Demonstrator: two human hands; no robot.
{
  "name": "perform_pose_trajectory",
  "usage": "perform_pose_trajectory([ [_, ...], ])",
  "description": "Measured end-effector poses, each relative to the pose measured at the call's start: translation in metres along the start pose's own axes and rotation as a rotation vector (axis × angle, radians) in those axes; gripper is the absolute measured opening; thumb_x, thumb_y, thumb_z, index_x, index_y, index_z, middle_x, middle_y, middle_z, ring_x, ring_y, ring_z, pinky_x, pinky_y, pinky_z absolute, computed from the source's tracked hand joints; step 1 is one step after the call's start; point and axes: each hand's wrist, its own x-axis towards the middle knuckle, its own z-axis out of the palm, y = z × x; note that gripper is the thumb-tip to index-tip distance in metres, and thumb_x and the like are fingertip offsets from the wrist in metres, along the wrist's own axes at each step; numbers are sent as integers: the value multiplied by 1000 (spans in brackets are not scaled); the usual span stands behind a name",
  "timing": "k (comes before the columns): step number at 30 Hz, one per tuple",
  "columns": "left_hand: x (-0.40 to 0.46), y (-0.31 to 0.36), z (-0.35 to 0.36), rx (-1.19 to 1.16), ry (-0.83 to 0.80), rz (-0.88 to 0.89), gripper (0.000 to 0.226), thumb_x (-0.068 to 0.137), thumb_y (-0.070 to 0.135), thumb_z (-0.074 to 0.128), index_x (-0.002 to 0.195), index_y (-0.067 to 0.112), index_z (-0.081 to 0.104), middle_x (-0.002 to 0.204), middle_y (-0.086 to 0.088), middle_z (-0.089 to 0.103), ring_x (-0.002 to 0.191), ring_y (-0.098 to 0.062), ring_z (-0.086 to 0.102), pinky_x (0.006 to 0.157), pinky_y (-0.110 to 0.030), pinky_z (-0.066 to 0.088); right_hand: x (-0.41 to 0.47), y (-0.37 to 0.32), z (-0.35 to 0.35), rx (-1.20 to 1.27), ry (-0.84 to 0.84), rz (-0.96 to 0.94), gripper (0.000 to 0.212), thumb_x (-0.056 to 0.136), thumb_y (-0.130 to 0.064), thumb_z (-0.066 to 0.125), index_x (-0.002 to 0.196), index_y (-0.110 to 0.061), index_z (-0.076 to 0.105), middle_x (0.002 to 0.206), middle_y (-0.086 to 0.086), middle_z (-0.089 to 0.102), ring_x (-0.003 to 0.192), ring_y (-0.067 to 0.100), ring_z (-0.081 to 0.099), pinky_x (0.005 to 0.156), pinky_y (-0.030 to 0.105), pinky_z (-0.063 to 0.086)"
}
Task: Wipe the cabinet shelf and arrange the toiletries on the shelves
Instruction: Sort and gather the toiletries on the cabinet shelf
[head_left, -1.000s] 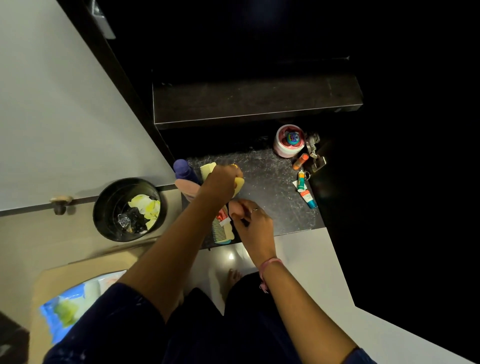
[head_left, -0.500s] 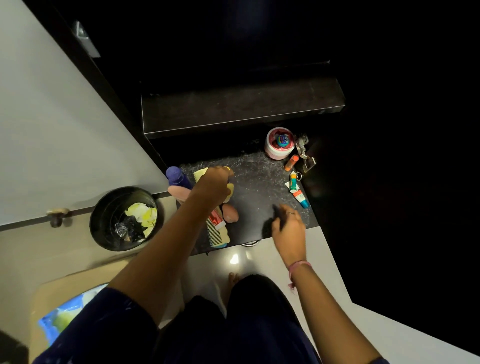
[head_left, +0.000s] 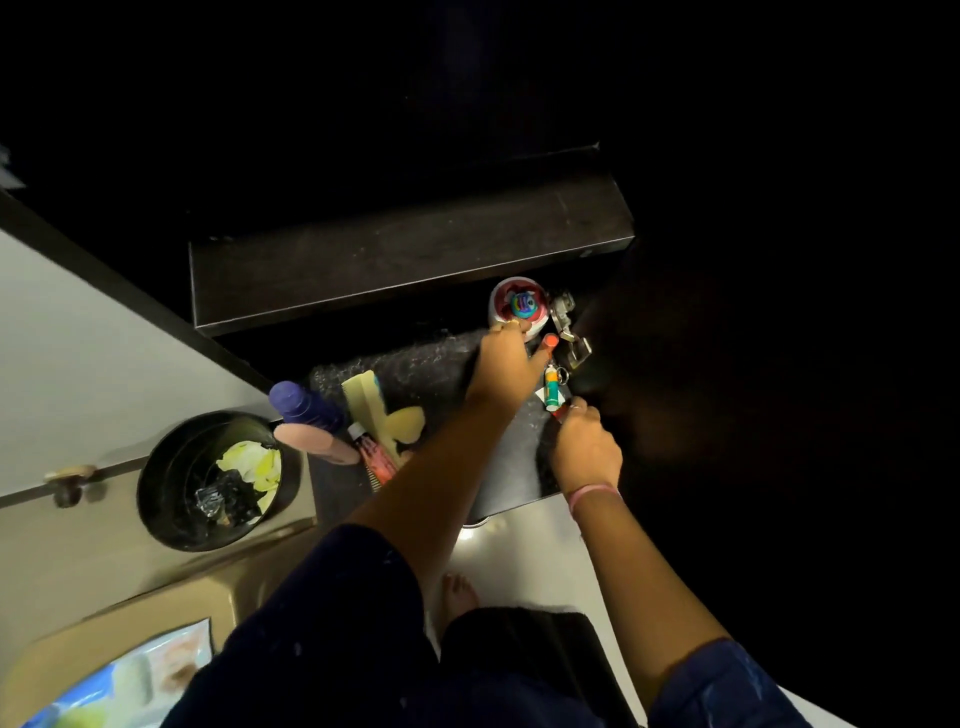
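The dark lower shelf (head_left: 436, 371) carries the toiletries. My left hand (head_left: 506, 366) reaches across to its right end, fingers closed over an orange-capped tube (head_left: 550, 341) beside a white jar with a colourful lid (head_left: 519, 304). My right hand (head_left: 584, 449) pinches the red end of a small teal and white tube (head_left: 554, 399) at the shelf's right edge. A small teal bottle on a key ring (head_left: 550, 375) lies between my hands. At the left end lie a purple bottle (head_left: 301, 402), a pink bottle (head_left: 317, 441), a yellow comb (head_left: 366, 410), a yellow sponge (head_left: 408, 423) and a red tube (head_left: 375, 453).
An upper dark shelf (head_left: 410, 254) overhangs the back. A metal door hinge (head_left: 569, 332) sits right of the jar. A black bin (head_left: 171, 499) with yellow rubbish stands on the floor to the left, and a blue packet (head_left: 119, 686) lies below it. My bare foot (head_left: 457, 592) is under the shelf edge.
My left hand let go of the yellow sponge at the left end and moved right to the orange-capped tube. My right hand moved forward and right onto the small tube.
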Motion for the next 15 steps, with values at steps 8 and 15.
perform_pose_trajectory([
  [8,30,3,33,130,-80,152,35,86,9,61,120,2,56,127,-14,46,108,-28,55,98,-39,46,24,-13,0,-81,-45,19,36,101,-29,33,124,-4,45,120,14,57,103,35,63,76,39,52],
  [15,30,6,32,278,-103,184,34,89,11,57,122,4,53,133,-13,48,120,-28,48,103,-35,41,33,-11,-1,-149,-119,0,33,98,-6,36,126,-5,52,122,14,54,104,34,62,79,40,52],
])
